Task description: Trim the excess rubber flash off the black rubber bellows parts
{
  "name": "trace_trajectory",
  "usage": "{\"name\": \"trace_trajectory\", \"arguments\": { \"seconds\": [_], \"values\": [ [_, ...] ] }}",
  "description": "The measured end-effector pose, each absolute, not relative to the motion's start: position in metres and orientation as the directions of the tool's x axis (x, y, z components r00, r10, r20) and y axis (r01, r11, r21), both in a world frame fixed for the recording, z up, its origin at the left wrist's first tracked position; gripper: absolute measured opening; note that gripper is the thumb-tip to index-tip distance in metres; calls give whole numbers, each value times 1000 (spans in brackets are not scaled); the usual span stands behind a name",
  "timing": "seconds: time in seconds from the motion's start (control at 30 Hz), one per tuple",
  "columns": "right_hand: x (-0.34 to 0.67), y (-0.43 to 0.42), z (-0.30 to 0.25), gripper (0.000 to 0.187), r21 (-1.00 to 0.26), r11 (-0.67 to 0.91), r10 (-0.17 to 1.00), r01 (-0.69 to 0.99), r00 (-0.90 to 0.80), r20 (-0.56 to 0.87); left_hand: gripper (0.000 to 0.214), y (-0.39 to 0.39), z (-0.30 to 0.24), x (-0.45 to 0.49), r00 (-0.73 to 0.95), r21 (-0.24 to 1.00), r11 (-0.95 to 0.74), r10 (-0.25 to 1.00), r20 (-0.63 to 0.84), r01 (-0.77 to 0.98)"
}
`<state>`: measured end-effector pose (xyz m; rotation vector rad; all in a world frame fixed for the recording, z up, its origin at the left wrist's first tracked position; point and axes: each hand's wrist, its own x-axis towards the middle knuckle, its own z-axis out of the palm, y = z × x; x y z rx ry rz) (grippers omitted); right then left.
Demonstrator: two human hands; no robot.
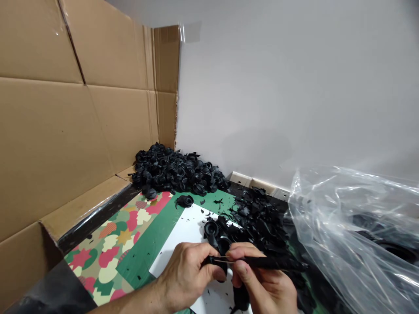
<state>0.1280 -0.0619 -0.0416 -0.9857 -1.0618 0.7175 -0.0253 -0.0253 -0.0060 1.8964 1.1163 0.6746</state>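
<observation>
My left hand (186, 272) is closed, pinching a black rubber part (221, 267) between thumb and fingers over a white sheet (176, 244). In my right hand (265, 285) is a slim knife (273, 263) with a black handle, its thin metal blade lying against the rubber part. The fingers partly cover both the part and the blade. Just beyond the hands lie more black rubber parts (212, 227). Another dark piece (241, 297) shows below my right hand, and I cannot tell whether it is held.
A large heap of ribbed black rubber parts (176, 170) sits at the back by the cardboard wall (114, 122). Black trimmings (258, 218) are piled to the right. Clear plastic sheeting (327, 226) covers the far right. Patterned paper (111, 244) and a green mat (147, 235) lie left.
</observation>
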Motion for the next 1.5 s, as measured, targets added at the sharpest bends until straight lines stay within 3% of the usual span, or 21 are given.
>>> {"name": "trace_trajectory", "arguments": {
  "seconds": [0.13,0.27,0.43,0.57,0.63,0.73,0.83,0.93,1.17,1.33,1.4,1.5],
  "values": [
    [132,-61,-42,13,-898,440,870,-19,257,421,12,-24,-7,-26,467,863,-252,884,22,437],
    [124,-62,-40,15,-891,454,850,-20,310,426,11,-24,-7,-26,466,857,-252,885,17,449],
    [120,-67,-32,18,-771,526,737,358,260,624,15,-28,-3,-24,521,835,-311,853,34,454],
    [141,-66,-31,11,-708,439,653,554,345,675,9,-31,0,-22,501,827,-287,866,8,483],
    [150,-64,-32,18,-787,360,685,501,430,587,8,-31,0,-22,475,831,-273,880,12,485],
    [152,-61,-34,32,-949,245,750,199,581,316,10,-29,-3,-23,464,841,-270,886,25,469],
    [147,-61,-32,36,-947,298,811,-122,556,183,15,-27,-5,-24,455,843,-280,889,48,459],
    [140,-64,-27,32,-915,316,862,-251,480,167,20,-26,-7,-26,458,843,-309,885,85,441],
    [133,-67,-20,31,-936,314,894,-160,380,236,44,-24,-8,-28,467,859,-364,867,172,359],
    [134,-66,-21,32,-953,273,910,-134,358,210,49,-24,-7,-29,440,876,-359,876,198,321],
    [134,-65,-22,33,-958,264,914,-112,347,212,50,-22,-7,-28,415,919,-296,894,170,261],
    [134,-63,-24,39,-971,240,913,-11,343,222,61,-16,-10,-28,387,996,-45,922,12,75]
  ]
}}
